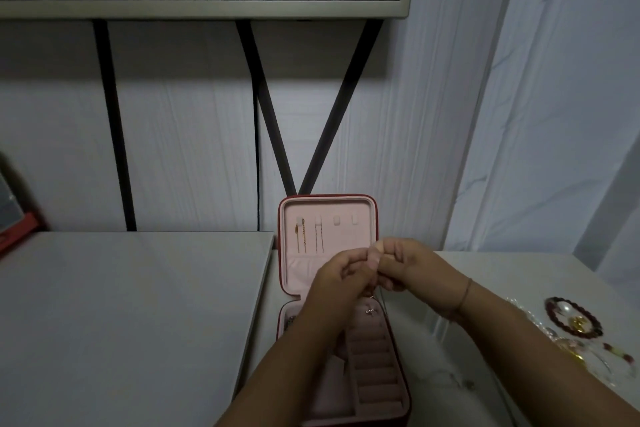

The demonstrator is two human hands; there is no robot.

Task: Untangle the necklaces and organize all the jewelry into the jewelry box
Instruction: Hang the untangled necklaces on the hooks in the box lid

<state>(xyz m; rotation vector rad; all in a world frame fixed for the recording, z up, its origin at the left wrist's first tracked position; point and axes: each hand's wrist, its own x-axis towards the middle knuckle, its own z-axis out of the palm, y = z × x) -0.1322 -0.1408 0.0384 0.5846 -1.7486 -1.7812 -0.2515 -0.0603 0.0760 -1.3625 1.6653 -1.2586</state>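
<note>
Centrally, left hand (341,274), right hand (412,267) pinch thin chain (382,298) above jewelry box (287,253), partly covering it; bead bracelet (550,312) rightward.

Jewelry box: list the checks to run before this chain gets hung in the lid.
1. Lid of the jewelry box open, upright: ok.
2. Free hook in the lid: ok, two right hooks bare.
3. Hung chains clear of those hooks: ok.
4. Grip on the thin chain by left hand and right hand: ok, both pinch it.
5. Thin chain untangled: cannot tell, fingers hide it.
6. All jewelry boxed: not ok, bead bracelet lies on the table.
</note>
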